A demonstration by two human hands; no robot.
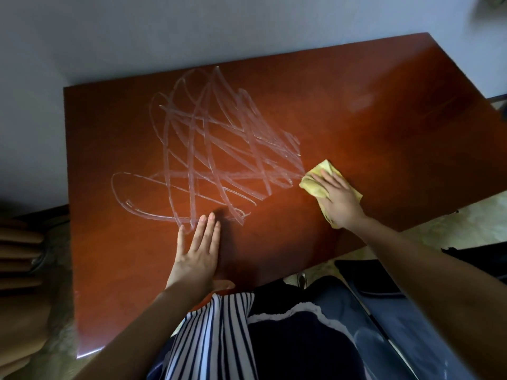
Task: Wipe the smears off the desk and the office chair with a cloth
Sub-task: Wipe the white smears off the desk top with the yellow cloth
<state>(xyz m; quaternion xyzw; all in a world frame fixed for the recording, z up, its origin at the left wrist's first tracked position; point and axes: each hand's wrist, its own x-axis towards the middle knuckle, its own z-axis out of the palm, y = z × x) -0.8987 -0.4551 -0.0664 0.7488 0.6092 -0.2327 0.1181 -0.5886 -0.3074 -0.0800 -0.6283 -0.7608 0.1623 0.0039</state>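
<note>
Striped clothing (214, 338) on the person's front fills the near edge. To its right is a dark blue padded surface (406, 325) with a pale mark on it. It may be the office chair, though too little shows to be sure.

Just beyond, the left hand (199, 253) lies flat on the desk (384, 119) near its front edge. Its grip is wide, with straight fingers that hold nothing and tips that reach the near loops of the smears (219, 149).

Farther out and to the right, the right hand (341, 200) presses a yellow cloth (315, 182) down on the desk. Its grip is flat too, fingers spread over the cloth rather than curled round it. The cloth sits bunched under the palm and touches the right end of the scribble.

The smears are a broad tangle of pale, waxy-looking lines across the middle and left of the glossy red-brown top, and nearly all of them remain to be wiped.

The cloth looks soft, light and limp, so it will likely fold and slide on the polished surface. A flat palm on its middle with firm downward pressure should serve better than a pinch at a corner. The desk appears stiff and slick, and the braced left hand probably helps to steady the body.

A pale wall (192, 28) stands behind the desk.
</note>
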